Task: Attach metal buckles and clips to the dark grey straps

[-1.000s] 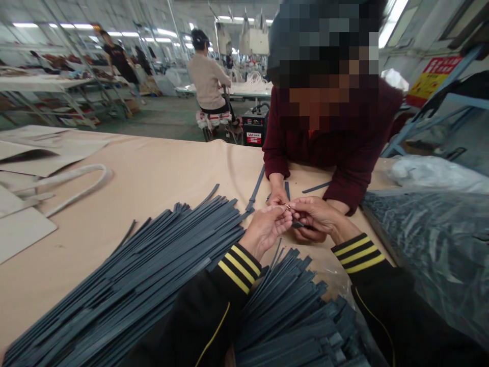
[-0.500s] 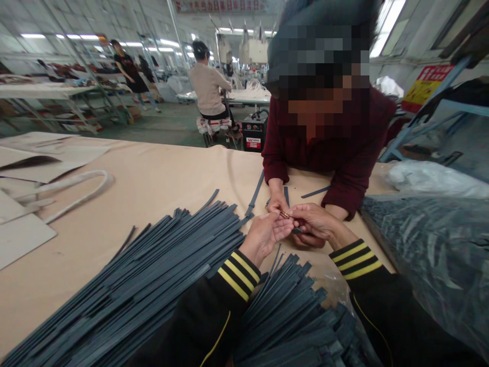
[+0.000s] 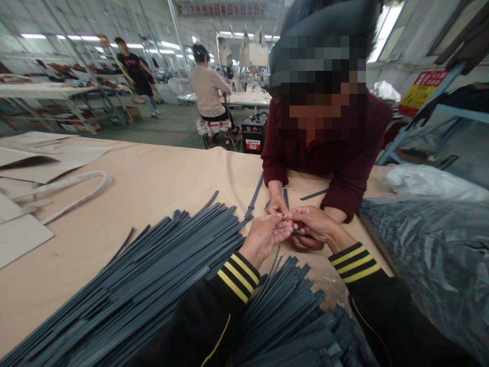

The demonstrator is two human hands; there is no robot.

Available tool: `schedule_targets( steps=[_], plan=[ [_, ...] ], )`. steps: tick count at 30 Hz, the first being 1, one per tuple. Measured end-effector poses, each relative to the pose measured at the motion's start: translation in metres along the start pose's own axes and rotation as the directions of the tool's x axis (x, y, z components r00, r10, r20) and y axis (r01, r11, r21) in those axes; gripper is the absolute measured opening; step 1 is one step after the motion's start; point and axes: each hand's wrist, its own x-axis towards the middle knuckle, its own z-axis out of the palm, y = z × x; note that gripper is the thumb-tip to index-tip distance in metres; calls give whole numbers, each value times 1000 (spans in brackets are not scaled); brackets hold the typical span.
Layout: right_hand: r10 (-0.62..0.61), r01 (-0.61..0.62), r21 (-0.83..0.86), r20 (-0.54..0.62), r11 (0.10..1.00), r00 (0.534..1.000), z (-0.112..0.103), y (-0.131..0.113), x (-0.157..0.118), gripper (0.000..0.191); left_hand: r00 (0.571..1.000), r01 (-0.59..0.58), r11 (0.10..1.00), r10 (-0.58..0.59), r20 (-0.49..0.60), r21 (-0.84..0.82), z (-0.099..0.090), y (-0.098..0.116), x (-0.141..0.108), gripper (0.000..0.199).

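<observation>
A small gold-coloured metal piece [image 3: 284, 218], which looks like a buckle, is pinched between my two hands. My left hand [image 3: 263, 234] has its thumb on the piece's left side, with the other fingers curled below. From the right, my right hand [image 3: 317, 223] closes thumb and fingertips on it. Close against my hands are a co-worker's hands [image 3: 278, 199], one behind and one partly hidden under my right hand. A bit of dark strap shows below my right fingers. Dark blue-grey strips [image 3: 164, 260] lie in a big bundle left of my hands.
Another bundle of dark strips [image 3: 294, 300] lies in front of me. A clear plastic bag of dark material [image 3: 428, 244] is at the right. Pale panels [image 3: 26, 234] and a white cord loop [image 3: 87, 191] lie on the left of the table [image 3: 153, 168]. A co-worker leans in opposite.
The gold metal piece has turned slightly between my fingertips. My hands stay in nearly the same place. Far back, a standing person has shifted a little to the right.
</observation>
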Motion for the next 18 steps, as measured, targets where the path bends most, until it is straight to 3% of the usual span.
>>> schedule_targets(
  steps=[7,12,18],
  plan=[
    [-33,32,-34,-44,999,998,4,-1,-13,6,995,99,994,-98,-16,52,5,4,-6,14],
    [-144,75,-223,-311,972,939,8,2,-35,3,993,113,989,-111,-28,90,8,7,-9,12],
    [-202,135,-262,-252,956,946,16,1,-50,17,994,110,985,-107,-34,133,16,11,-15,13]
  ],
)
